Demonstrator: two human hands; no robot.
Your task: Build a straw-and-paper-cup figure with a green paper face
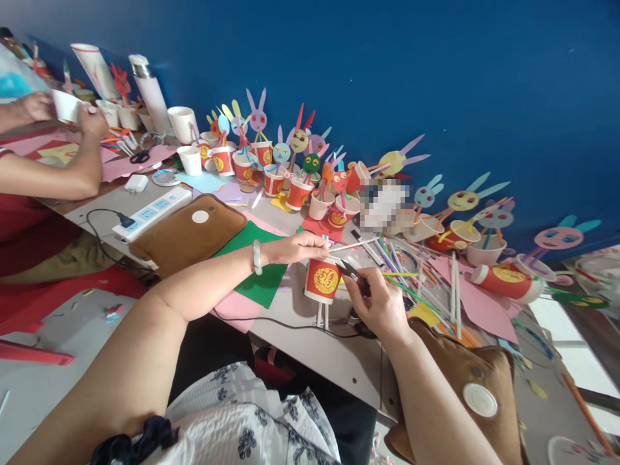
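Observation:
My left hand (310,247) is closed in a pinch at the upper rim of a red paper cup (323,281) with a round gold emblem. Two thin white legs (322,316) stick out below the cup. Close by the pinched fingers, a thin white stick (353,244) points right. In my closed right hand (380,303) is a dark, narrow tool (353,271), its pointed tip against the cup's rim. The fingers partly cover the tool, so its exact kind is unclear.
Paper-cup rabbit figures (300,190) line the blue wall. Pens and pipe cleaners (402,258) lie scattered right of the cup. A power strip (152,213), brown cushion (188,229) and green sheet (256,271) lie left. A co-worker's hands (92,119) hold a white cup (66,105).

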